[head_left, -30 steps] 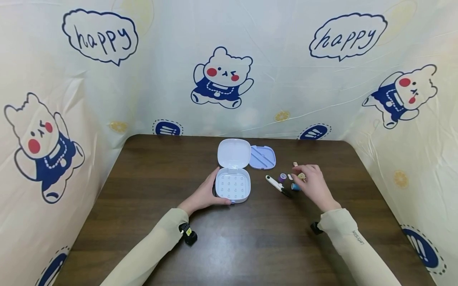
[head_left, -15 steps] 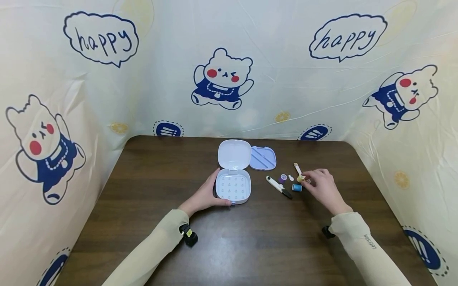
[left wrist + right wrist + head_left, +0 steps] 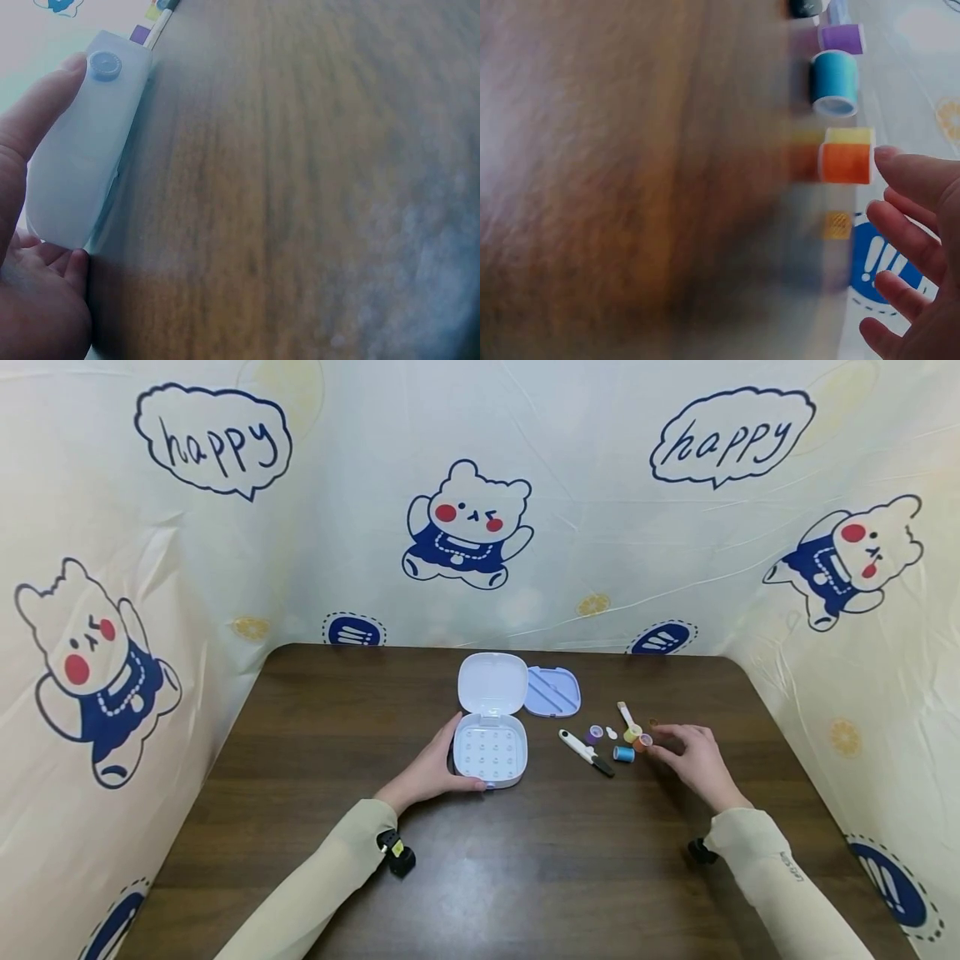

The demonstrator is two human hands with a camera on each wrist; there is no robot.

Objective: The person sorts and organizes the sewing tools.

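My left hand (image 3: 427,770) holds a white plastic case (image 3: 490,764) by its left side, the thumb at the round front button (image 3: 106,65). The lid (image 3: 492,683) stands open, and small pegs dot the case's floor. On the right, my right hand (image 3: 701,764) has its fingers spread, with the thumb tip at the upright orange thread spool (image 3: 845,163); whether they touch I cannot tell. A yellow spool (image 3: 632,732) stands directly behind it. A small dimpled gold thimble (image 3: 838,225) sits near the fingers.
A blue spool (image 3: 623,754), purple spool (image 3: 594,735), slim white-and-black tool (image 3: 587,753), small white piece (image 3: 611,733) and white stick (image 3: 624,713) lie between the hands. A lavender slotted tray (image 3: 552,692) lies beside the lid. Printed cloth (image 3: 465,618) hangs behind the table.
My right hand has moved right and toward me, from above the small items to beside the orange spool, uncovering the white stick and yellow spool. My left hand stays on the case.
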